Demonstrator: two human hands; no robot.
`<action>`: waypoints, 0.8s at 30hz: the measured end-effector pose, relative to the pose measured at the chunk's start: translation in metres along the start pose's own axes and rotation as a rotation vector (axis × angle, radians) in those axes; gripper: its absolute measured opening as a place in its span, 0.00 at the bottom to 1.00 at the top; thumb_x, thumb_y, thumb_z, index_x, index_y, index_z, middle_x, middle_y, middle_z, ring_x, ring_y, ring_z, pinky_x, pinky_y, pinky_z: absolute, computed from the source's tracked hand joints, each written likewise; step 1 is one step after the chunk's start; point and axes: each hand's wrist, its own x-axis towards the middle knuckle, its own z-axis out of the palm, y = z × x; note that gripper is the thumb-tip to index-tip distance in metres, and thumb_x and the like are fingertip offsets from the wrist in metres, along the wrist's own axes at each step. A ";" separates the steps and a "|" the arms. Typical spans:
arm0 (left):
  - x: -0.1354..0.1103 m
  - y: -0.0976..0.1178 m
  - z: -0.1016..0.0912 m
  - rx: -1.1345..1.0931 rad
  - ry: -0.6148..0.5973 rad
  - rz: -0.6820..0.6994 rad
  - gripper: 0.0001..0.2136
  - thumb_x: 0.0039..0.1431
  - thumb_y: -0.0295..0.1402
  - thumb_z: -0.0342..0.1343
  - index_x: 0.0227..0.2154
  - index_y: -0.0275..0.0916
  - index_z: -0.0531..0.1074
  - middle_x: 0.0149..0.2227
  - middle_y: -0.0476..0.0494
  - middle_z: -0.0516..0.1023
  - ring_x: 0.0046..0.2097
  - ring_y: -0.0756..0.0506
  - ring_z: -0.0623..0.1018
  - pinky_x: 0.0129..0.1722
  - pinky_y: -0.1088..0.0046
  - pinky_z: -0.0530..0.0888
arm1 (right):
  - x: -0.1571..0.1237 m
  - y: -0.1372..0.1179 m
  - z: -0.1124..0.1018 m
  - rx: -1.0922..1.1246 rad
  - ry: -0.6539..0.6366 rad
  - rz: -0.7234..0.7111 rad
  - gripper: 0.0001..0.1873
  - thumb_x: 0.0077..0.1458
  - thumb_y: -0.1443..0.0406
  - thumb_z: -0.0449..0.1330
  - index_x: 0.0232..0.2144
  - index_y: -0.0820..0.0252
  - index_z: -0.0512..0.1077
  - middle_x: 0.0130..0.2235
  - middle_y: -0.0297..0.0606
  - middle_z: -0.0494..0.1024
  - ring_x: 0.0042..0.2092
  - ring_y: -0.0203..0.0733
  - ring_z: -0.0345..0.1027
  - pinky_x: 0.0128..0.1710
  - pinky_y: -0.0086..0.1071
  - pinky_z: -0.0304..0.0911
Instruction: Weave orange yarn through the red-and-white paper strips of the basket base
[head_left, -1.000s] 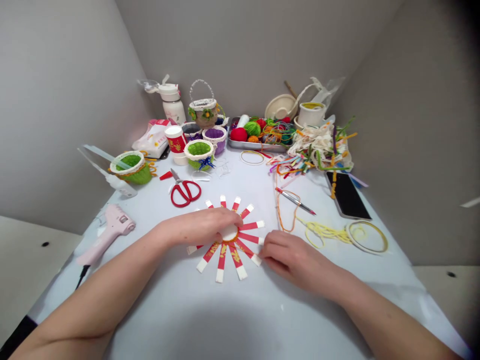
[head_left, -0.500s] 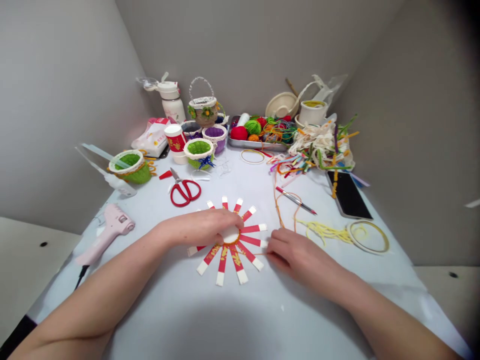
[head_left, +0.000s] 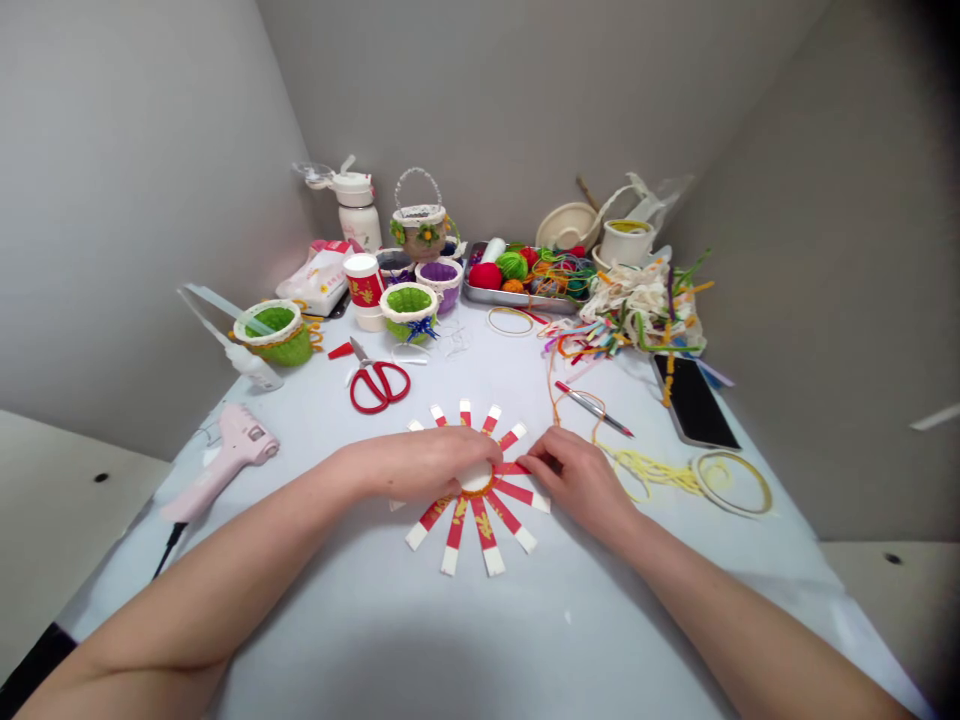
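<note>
A flattened paper cup point(head_left: 480, 500), cut into red strips with white tips that fan out like a sun, lies on the white table point(head_left: 420, 640). My left hand point(head_left: 427, 465) rests on its white round middle, fingers curled down and pressing it flat. My right hand point(head_left: 574, 478) is at the cup's right side, fingertips pinched together on one red strip near the middle. An orange cord point(head_left: 559, 400) runs from the right hand's side toward the back of the table.
Red scissors point(head_left: 379, 385) lie behind the cup, a pink glue gun point(head_left: 225, 460) at the left. Small woven baskets point(head_left: 409, 310), a tray of yarn balls point(head_left: 525, 272), ribbon scraps point(head_left: 637, 300), a phone point(head_left: 694, 400), a pen point(head_left: 592, 407) and a tape ring point(head_left: 731, 483) crowd the back and right.
My right hand has moved left and forward from the cup's lower right strips to a strip near the middle and pinched it. The left hand has stayed on the cup.
</note>
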 end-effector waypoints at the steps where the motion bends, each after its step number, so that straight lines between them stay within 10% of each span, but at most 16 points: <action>1: 0.000 0.001 0.000 0.007 0.009 0.003 0.18 0.54 0.23 0.52 0.48 0.42 0.67 0.48 0.43 0.73 0.49 0.42 0.73 0.50 0.64 0.70 | 0.000 0.000 -0.001 0.000 0.000 0.002 0.10 0.59 0.65 0.60 0.25 0.58 0.68 0.28 0.34 0.72 0.32 0.40 0.66 0.33 0.31 0.58; 12: 0.005 0.003 0.007 0.131 0.224 -0.005 0.19 0.56 0.28 0.58 0.51 0.39 0.65 0.53 0.36 0.68 0.56 0.37 0.68 0.55 0.59 0.67 | 0.000 -0.001 -0.002 0.011 0.021 0.013 0.10 0.59 0.66 0.59 0.24 0.58 0.67 0.27 0.33 0.71 0.31 0.39 0.65 0.32 0.31 0.58; 24: 0.002 -0.005 0.000 0.181 0.120 -0.041 0.16 0.57 0.22 0.51 0.48 0.40 0.67 0.48 0.42 0.73 0.51 0.40 0.73 0.54 0.59 0.66 | -0.008 0.003 -0.016 0.055 -0.017 -0.128 0.08 0.64 0.66 0.55 0.35 0.56 0.74 0.36 0.39 0.74 0.39 0.41 0.69 0.39 0.33 0.64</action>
